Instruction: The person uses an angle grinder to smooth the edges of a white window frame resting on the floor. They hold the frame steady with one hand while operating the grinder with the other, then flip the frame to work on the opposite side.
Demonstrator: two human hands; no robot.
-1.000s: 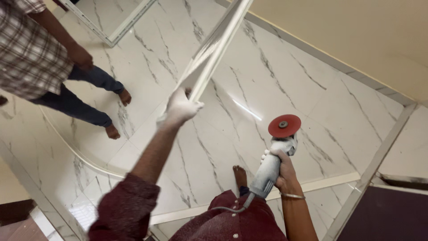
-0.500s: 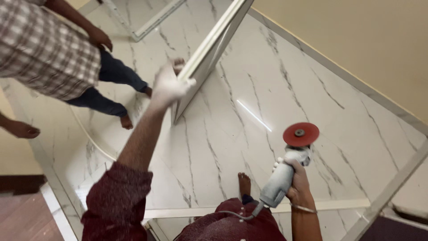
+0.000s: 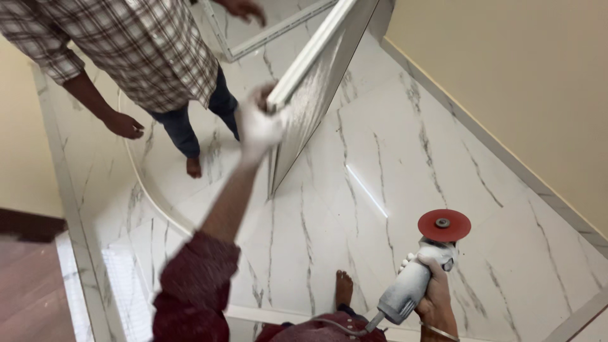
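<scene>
Two hands: slab (image 3: 316,95), grinder (image 3: 418,278)

Home interior, new marble floor (image 3: 392,158)

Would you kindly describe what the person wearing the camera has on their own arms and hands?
The left hand looks whitened, by a coating of pale dust or a white glove; which, I cannot tell. The left arm's dark maroon sleeve is pushed up to about the elbow. The right hand wears a thin metal bangle at the wrist.

Head view, steeply down, probably standing-height
</scene>
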